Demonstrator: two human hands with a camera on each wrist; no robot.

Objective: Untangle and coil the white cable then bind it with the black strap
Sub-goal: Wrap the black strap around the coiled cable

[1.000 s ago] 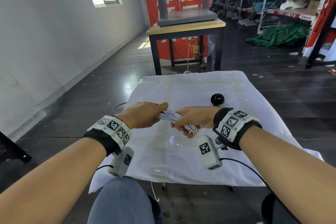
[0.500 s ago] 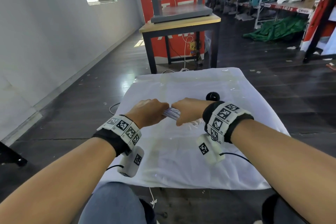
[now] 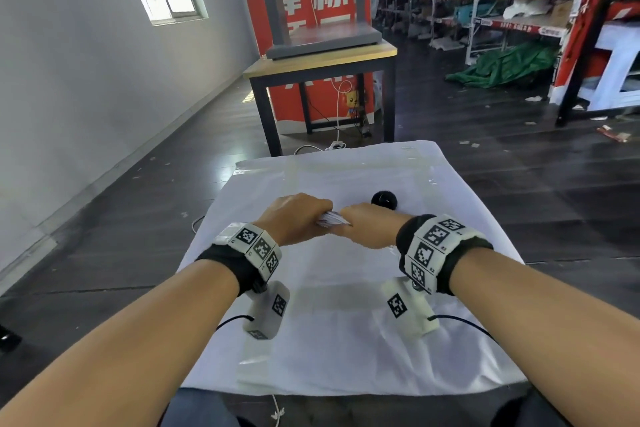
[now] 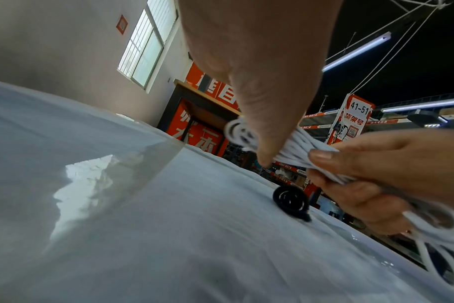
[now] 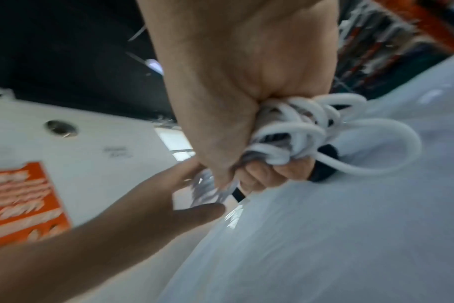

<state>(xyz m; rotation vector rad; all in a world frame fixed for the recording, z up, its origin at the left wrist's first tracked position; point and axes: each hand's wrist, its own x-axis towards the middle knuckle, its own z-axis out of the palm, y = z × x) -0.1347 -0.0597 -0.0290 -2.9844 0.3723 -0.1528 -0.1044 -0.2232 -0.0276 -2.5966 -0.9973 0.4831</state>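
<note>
Hands closer; both grip white cable (image 3: 329, 219) bundle.

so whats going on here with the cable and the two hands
A person seated at a table covered in white cloth is bundling a white cable. Both hands grip the gathered loops just above the cloth, the left hand on one end of the bundle and the right hand on the other, fists nearly touching. The black strap, rolled into a small coil, lies on the cloth just beyond the right hand, untouched. So the cable is coiled but not yet bound.
</note>
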